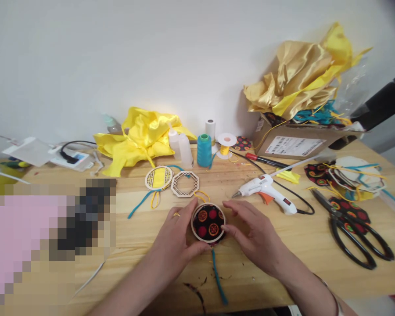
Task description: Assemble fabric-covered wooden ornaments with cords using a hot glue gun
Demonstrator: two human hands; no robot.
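A round wooden frame with black fabric patterned in red and orange circles lies between my hands. My left hand grips its left side, index finger at the top and thumb at the bottom edge. On the right rim rests the thumb of my right hand, its curved fingers beside the upper right edge. A teal cord trails down from the frame, and a yellow cord loop shows above it. Just beyond lie an octagonal lattice frame and a round lattice frame backed with yellow cloth.
A white glue gun and black-handled scissors lie to the right. Behind stand a teal thread cone, squeeze bottles and crumpled yellow satin. A cardboard box with fabric is at back right. The left side is pixelated.
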